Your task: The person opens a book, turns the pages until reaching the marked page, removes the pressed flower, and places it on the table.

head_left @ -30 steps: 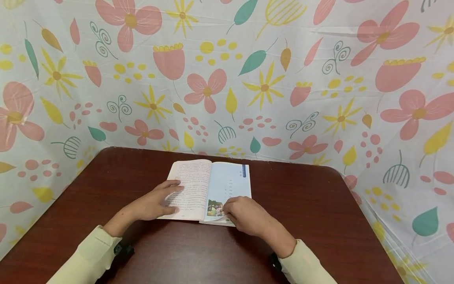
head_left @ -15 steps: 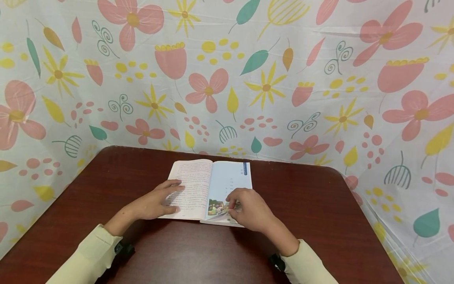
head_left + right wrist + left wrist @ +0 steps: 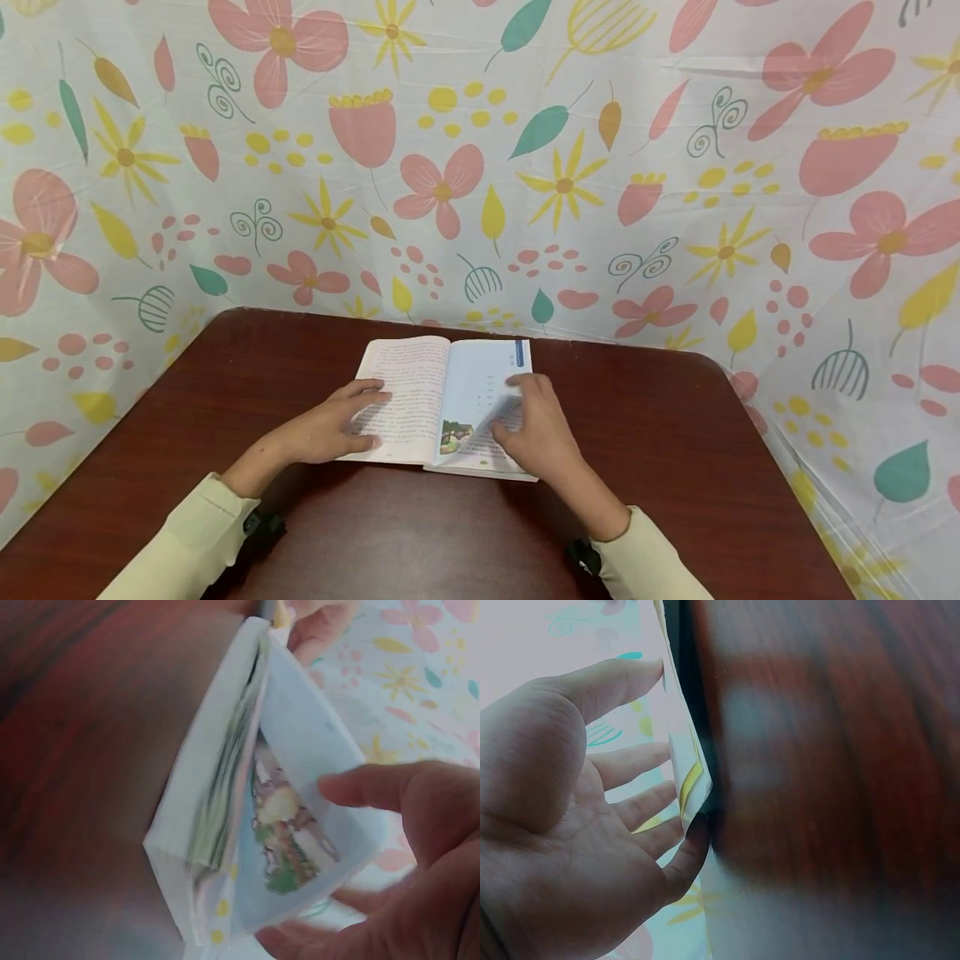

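An open book [image 3: 405,392] lies on the table, a text page on its left and a pale blue page [image 3: 472,367] with a small colour picture on its right. My left hand [image 3: 322,429] rests on the text page with fingers spread; in the left wrist view its fingertips meet the book's edge [image 3: 694,780]. At the blue page is my right hand [image 3: 543,429], its thumb and fingers apart. That page's lower corner is lifted, showing printed text beneath. In the right wrist view the right thumb [image 3: 352,786] is at the picture side, other fingers near the page's outer edge.
The dark red-brown table [image 3: 420,533] extends around the book on all sides. Behind it hangs a white cloth [image 3: 480,167] with flowers and leaves. Black wrist devices [image 3: 262,527] sit at both sleeve cuffs.
My right hand has moved up and slightly right, and its pinching fingers have spread. The blue page's corner has risen, uncovering more text below. The left hand stays in place.
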The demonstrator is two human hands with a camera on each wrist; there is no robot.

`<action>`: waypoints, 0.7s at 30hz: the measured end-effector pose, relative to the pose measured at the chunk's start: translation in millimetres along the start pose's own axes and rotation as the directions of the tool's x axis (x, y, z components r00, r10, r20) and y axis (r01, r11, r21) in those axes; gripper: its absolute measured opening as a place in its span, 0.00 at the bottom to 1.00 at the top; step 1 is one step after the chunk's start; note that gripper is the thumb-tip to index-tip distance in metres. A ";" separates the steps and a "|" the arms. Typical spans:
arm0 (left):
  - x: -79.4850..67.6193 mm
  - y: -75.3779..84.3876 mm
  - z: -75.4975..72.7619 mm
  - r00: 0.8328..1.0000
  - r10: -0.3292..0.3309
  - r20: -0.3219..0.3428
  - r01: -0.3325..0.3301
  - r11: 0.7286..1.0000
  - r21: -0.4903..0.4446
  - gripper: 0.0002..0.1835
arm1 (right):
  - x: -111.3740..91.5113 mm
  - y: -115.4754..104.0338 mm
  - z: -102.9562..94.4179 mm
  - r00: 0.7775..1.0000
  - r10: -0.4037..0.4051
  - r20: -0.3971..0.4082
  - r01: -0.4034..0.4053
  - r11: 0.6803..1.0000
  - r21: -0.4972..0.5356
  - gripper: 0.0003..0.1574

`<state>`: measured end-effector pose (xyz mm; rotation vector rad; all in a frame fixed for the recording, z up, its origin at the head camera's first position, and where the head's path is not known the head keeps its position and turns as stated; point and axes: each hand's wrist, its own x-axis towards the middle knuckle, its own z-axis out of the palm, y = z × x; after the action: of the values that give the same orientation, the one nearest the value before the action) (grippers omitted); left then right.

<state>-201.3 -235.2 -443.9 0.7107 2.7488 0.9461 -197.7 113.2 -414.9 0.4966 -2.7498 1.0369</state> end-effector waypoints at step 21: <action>5.0 2.2 -4.0 0.983 -0.160 -0.088 0.130 0.953 -0.274 0.38 | -28.1 -30.3 29.8 0.904 -0.250 0.346 0.231 0.968 0.097 0.56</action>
<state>-205.9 -233.4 -439.4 0.4166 2.6422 1.3235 -161.5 79.1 -426.1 1.1033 -2.8611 1.0475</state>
